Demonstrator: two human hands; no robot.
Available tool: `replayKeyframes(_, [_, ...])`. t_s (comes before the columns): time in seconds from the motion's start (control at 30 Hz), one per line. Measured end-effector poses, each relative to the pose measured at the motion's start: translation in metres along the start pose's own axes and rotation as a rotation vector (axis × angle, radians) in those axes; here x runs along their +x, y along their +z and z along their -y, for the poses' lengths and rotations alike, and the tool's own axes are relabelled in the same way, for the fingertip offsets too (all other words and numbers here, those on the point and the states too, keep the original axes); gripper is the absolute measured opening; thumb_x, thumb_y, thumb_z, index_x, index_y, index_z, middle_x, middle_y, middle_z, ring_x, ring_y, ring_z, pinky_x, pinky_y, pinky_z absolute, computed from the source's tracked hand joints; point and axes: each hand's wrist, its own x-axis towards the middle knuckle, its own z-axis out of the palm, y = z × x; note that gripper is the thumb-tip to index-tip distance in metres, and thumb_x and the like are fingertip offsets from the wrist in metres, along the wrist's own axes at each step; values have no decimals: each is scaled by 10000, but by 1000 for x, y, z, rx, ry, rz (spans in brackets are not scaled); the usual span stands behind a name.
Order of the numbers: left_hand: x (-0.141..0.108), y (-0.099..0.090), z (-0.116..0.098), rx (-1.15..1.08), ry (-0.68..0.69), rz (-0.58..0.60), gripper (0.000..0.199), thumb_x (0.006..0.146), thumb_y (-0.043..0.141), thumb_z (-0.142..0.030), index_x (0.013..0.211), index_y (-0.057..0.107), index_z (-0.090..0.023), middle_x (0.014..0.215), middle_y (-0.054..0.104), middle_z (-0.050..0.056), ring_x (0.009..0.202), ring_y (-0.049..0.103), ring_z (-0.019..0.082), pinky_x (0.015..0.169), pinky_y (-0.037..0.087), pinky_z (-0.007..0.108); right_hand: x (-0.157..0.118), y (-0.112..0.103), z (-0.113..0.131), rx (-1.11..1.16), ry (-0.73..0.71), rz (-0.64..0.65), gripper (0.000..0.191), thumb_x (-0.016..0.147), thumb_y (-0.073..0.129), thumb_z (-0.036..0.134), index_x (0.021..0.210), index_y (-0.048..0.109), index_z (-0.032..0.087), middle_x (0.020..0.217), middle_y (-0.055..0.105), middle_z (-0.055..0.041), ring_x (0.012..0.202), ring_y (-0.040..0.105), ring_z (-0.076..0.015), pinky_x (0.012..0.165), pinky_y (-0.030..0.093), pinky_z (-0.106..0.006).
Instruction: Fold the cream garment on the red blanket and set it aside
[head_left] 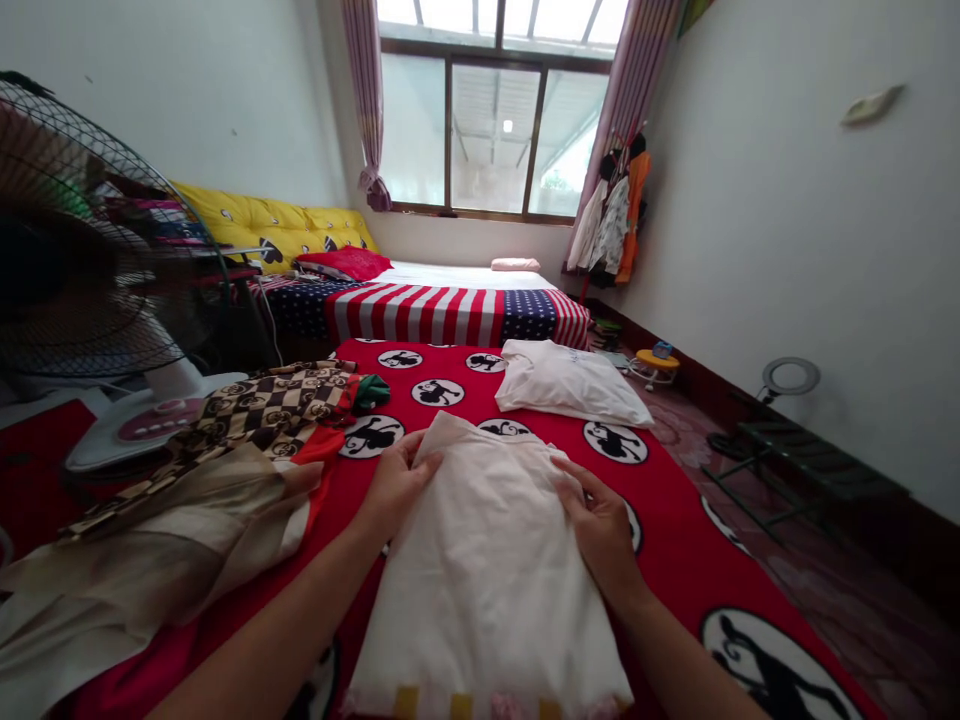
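Observation:
A white garment [495, 570] lies folded into a long panel in front of me, with yellow and pink bits along its near edge. My left hand [401, 480] pinches its far left side, thumb on top and the other fingers partly hidden. On the opposite side, my right hand [598, 512] grips the fabric between thumb and fingers. Under the garment spreads a red cloth [675, 520] printed with black monkey figures in white circles. Just beyond my hands rests a folded white T-shirt [566, 380].
To the left are a brown checkered garment [262, 405], a beige and white cloth [165, 550] and a standing fan [161, 365]. A bed with a striped cover [420, 312] stands under the window. On the right are a green folding stool [817, 460] and a small yellow stool [656, 362].

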Motion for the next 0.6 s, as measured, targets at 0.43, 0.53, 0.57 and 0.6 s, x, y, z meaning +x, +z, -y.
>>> replayKeyframes(0.43, [-6,-7,16,180,-147,-80,797,679,736,-421,1343,434,-102,766,692,47,707,669,217,620,491,278,2,-3,-20,-218,90,96,573,751,552,455,1196,622,101,1077,677,-135,876,654,-238,824,502,-369])
replayKeyframes(0.53, [-34,-18,-5,156,-264,15,851,685,733,-460,1382,388,-112,744,682,36,690,658,202,601,480,262,-13,-23,-8,-177,141,193,645,770,550,504,1293,539,126,1097,644,-129,695,639,-178,685,515,-333])
replayKeyframes(0.57, [-46,-23,-9,152,-298,62,870,683,736,-470,1391,378,-114,730,678,30,687,657,200,598,478,259,-23,-32,-3,-183,140,230,634,777,557,509,1291,538,139,1088,642,-119,699,634,-172,683,511,-324])
replayKeyframes(0.6, [-59,-28,-13,149,-328,117,888,678,740,-478,1399,370,-117,717,675,24,688,658,204,596,478,258,-34,-42,2,-195,135,270,605,786,564,511,1273,551,152,1052,651,-102,721,632,-174,694,505,-317])
